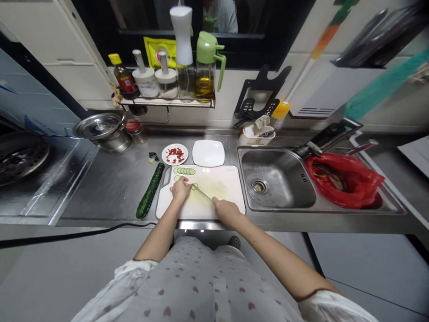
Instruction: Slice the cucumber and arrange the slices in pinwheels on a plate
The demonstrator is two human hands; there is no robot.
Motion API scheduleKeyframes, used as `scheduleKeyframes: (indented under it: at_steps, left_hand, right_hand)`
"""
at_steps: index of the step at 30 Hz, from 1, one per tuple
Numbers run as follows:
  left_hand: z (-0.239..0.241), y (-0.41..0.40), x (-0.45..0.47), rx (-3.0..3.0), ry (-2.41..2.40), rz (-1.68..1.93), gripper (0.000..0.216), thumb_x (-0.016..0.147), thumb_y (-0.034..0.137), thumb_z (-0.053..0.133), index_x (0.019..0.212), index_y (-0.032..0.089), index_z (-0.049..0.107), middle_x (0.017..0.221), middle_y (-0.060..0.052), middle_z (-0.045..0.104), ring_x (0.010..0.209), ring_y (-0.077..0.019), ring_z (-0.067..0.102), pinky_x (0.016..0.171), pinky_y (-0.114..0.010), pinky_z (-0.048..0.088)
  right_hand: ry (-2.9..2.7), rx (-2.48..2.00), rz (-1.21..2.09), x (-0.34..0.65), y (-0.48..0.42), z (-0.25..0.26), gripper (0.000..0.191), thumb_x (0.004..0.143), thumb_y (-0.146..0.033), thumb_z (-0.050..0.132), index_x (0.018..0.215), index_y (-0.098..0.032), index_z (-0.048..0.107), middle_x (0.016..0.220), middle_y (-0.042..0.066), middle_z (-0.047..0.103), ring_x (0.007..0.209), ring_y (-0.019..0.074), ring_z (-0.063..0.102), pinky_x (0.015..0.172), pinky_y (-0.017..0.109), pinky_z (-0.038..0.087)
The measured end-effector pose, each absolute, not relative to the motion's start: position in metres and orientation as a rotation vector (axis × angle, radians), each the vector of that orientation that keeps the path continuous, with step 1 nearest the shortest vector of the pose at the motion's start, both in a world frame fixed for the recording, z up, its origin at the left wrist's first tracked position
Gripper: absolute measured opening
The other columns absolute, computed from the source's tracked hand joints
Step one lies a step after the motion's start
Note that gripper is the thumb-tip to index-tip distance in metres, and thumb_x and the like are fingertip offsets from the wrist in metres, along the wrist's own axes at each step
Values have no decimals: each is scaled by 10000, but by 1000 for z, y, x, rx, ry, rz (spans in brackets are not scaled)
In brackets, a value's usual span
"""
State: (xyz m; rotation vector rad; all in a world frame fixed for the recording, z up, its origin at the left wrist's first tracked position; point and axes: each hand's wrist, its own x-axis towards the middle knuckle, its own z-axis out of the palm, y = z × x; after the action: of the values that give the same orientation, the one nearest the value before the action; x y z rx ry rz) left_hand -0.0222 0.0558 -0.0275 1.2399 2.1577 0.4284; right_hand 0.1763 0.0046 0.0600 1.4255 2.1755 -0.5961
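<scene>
My right hand is closed round the handle of a kitchen knife, its blade slanting up and left across the white cutting board. Near the blade's tip lies a pale green cucumber slice. The bent fingers of my left hand press at the slice's left edge; the fingers partly hide what is under them. Behind that hand another bit of cucumber shows. Cucumber slices overlap in a row along the board's far edge. A long, uncut dark green cucumber rests left of the board.
Behind the board stand a plate of chopped red pieces and a white square plate. Cucumber end scraps lie to their left. At right are a steel sink and a red plastic bag. A condiment shelf hangs above.
</scene>
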Motion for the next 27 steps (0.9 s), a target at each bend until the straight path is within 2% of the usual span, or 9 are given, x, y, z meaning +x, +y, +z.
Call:
scheduleKeyframes:
  at_steps: [10, 19, 27]
  left_hand:
    - [-29, 56, -22, 1242, 2162, 428, 183, 790, 278, 624, 966, 266, 577, 916, -2, 723, 1017, -225, 631, 910, -375, 342]
    - [-29, 55, -22, 1244, 2155, 433, 206, 786, 271, 623, 987, 268, 578, 905, -9, 725, 1010, -231, 634, 919, -381, 340]
    - [-34, 53, -20, 1292, 2155, 450, 201, 803, 244, 583, 1003, 262, 577, 904, -7, 722, 990, -231, 639, 912, -384, 339]
  right_hand:
    - [2233, 1378, -497, 184, 18, 62, 344, 944, -100, 327, 1234, -175, 496, 1054, 162, 696, 1052, 227, 653, 838, 338, 470]
    - [2287, 1319, -426, 193, 32, 64, 352, 937, -90, 340, 1226, -175, 524, 1066, 175, 692, 1026, 249, 662, 817, 346, 473]
    - [2219, 1371, -509, 215, 14, 50, 348, 923, -125, 365, 1238, -185, 500, 1049, 161, 687, 1010, 266, 657, 774, 335, 451]
